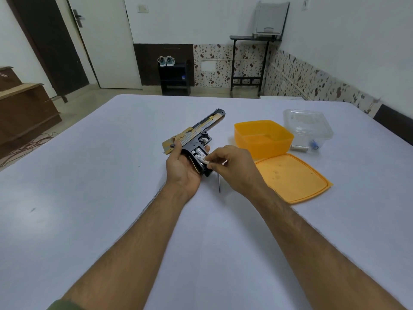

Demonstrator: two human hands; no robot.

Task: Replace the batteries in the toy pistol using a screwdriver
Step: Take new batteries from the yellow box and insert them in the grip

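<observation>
On the table point(111, 153), our left hand point(181, 170) is gripping the toy pistol point(196, 135), grip compartment facing up. Our right hand point(232, 168) is pinching a battery point(202, 159) into its bay; we are judging polarity needs checking, then pressing flat.

We see a matt white tabletop point(111, 153), perhaps cloth-covered. The toy pistol point(196, 133) looks like black and tan plastic; its battery point(202, 159) is glossy. At three o'clock: an opaque orange plastic box point(263, 139), its lid point(292, 177), and a clear plastic container point(310, 128).
</observation>
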